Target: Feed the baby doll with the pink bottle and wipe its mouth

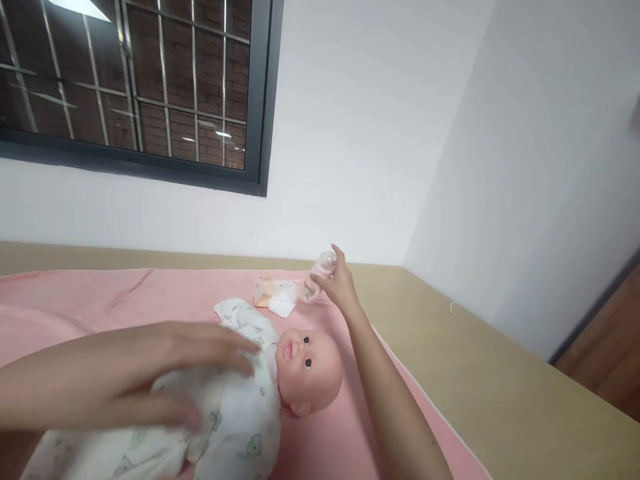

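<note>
A baby doll (309, 373) in white clothes with a green print lies on its back on a pink cloth (320, 443), its head toward the right. Over the doll's chest is my left hand (185, 363), fingers apart and slightly blurred; whether it touches the clothes I cannot tell. Beyond the doll's head, my right hand (343, 281) is closed around a clear baby bottle (325, 263), tilted near the cloth's far edge. Just left of the bottle sits a small soft packet (265, 291) with a white tissue-like piece (283, 300).
The cloth covers part of a light wooden tabletop (480, 373), which meets a white wall (340, 167) at the back. A dark-framed window (257, 133) with metal bars is at upper left. Brown wood panelling (605, 360) stands at the far right.
</note>
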Available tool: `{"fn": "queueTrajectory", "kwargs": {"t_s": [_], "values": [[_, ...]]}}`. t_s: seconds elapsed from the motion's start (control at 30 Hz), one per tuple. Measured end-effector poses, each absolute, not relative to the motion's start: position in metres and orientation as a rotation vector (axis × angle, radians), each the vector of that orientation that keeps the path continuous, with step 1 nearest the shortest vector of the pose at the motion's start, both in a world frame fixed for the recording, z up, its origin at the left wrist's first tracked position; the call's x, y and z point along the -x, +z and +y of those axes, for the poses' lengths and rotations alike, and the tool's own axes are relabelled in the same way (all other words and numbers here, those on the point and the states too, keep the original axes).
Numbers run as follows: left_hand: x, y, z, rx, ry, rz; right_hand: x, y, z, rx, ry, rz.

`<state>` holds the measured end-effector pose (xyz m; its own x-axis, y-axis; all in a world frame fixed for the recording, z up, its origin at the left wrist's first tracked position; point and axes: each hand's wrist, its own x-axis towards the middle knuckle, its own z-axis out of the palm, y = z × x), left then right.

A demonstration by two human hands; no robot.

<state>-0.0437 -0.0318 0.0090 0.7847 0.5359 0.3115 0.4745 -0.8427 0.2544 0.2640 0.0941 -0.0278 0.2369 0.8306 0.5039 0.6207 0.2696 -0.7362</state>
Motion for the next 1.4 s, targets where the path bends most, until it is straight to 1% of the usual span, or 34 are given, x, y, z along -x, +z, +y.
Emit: {"fn": "queueTrajectory", "kwargs": {"t_s": [0.03, 0.07, 0.2, 0.33, 0.53, 0.67, 0.77, 0.97, 1.07, 1.13, 1.27, 1.4], "values": [[0.043, 0.017, -0.020, -2.799, 0.501, 0.794, -0.255, -0.020, 0.088, 1.347, 0.300, -1.472], [0.040, 0.020, -0.009, -2.770, 0.564, 0.864, -0.246, -0.013, 0.081, 1.250, 0.362, -1.488], [0.026, 0.009, 0.015, -2.637, 0.988, 1.204, -0.207, 0.007, 0.047, 0.926, 0.598, -1.572], [0.014, 0.002, 0.011, -2.561, 1.120, 1.191, -0.175, 0.011, 0.016, 0.793, 0.651, -1.652], [0.011, 0.014, 0.001, -2.495, 1.125, 1.140, -0.150, 0.005, -0.006, 0.760, 0.603, -1.763], [0.012, 0.013, 0.003, -2.463, 1.114, 1.163, -0.149, 0.003, -0.008, 0.756, 0.677, -1.788], [0.012, 0.009, 0.008, -2.452, 1.085, 1.225, -0.151, 0.003, -0.006, 0.761, 0.699, -1.754], [0.029, 0.002, 0.037, -2.449, 1.064, 1.448, -0.174, 0.007, 0.022, 0.731, 0.586, -1.587], [0.045, -0.002, 0.057, -2.357, 1.006, 1.628, -0.204, 0.002, 0.053, 0.820, 0.524, -1.549], [0.056, -0.005, 0.070, -2.291, 0.930, 1.730, -0.229, -0.011, 0.076, 0.976, 0.470, -1.522], [0.081, -0.015, 0.092, -2.223, 0.763, 1.799, -0.272, -0.053, 0.111, 1.440, 0.359, -1.436], [0.103, -0.028, 0.110, -2.213, 0.637, 1.801, -0.292, -0.095, 0.127, 1.660, 0.334, -1.499]]}}
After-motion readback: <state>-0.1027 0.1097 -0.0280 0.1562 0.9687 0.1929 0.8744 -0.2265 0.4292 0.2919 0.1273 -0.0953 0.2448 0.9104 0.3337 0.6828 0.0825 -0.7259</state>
